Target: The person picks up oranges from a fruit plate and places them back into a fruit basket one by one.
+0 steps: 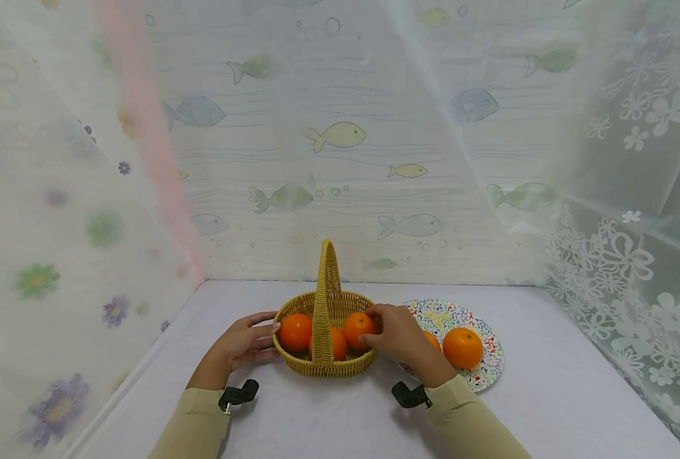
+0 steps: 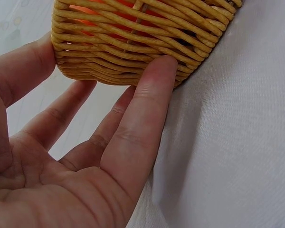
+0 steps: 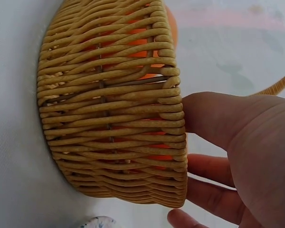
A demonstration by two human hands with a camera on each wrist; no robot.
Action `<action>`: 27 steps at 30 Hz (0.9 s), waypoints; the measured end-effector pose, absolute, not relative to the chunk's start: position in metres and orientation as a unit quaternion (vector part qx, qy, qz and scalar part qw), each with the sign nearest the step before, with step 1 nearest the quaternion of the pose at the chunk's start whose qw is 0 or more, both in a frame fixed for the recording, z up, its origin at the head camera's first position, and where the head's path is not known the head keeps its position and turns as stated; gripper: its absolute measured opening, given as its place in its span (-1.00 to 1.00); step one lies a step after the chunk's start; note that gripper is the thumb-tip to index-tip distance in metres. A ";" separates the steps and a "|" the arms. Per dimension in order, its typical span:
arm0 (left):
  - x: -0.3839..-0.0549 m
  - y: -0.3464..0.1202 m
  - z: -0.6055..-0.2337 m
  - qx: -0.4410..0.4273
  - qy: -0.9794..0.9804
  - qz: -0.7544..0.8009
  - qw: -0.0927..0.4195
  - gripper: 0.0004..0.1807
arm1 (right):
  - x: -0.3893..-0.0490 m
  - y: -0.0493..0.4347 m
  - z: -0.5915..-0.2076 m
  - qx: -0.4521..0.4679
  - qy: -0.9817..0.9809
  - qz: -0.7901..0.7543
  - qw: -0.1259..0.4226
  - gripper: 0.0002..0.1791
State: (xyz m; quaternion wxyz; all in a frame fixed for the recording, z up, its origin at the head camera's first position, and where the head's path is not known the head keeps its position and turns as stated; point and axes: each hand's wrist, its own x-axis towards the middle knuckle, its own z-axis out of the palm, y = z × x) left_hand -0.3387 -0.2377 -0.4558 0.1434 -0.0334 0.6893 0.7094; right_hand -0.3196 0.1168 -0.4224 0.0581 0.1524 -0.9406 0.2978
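Observation:
A yellow-brown wicker basket [image 1: 298, 368] with a tall arched handle [image 1: 320, 319] stands upright, holding three oranges. My left hand [image 1: 243, 344] rests at its left end, with mostly straight fingers [image 2: 137, 109] touching the outer weave and the thumb at the rim. At the right end, my right hand [image 1: 399, 331] reaches over the rim and grips the right orange [image 1: 355, 327] between thumb and fingers. In the right wrist view the basket wall [image 3: 114, 109] hides most of that orange. Beside it lie the left orange [image 1: 296, 332] and a middle orange [image 1: 337, 344], partly behind the handle.
Right of the basket, a round plate [image 1: 491, 357] with a multicoloured pattern holds an orange [image 1: 462, 348] and another one [image 1: 433, 340] partly hidden by my right forearm. A white cloth [image 1: 317, 421] covers the table. Patterned curtains [image 1: 340, 191] enclose the back and sides.

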 end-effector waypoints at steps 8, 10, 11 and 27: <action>-0.340 -0.238 -0.457 -0.035 0.687 0.711 0.144 -0.28 | -0.319 0.119 -0.421 0.158 -0.939 0.301 0.058 -0.42; -0.340 -0.238 -0.457 -0.034 0.688 0.710 0.144 -0.28 | -0.319 0.119 -0.420 0.153 -0.938 0.305 0.056 -0.44; -0.340 -0.238 -0.458 -0.035 0.688 0.711 0.143 -0.28 | -0.319 0.119 -0.420 0.151 -0.938 0.307 0.055 -0.45; -0.338 -0.239 -0.456 -0.034 0.694 0.705 0.143 -0.27 | -0.303 0.131 -0.413 0.139 -0.934 0.323 0.067 -0.38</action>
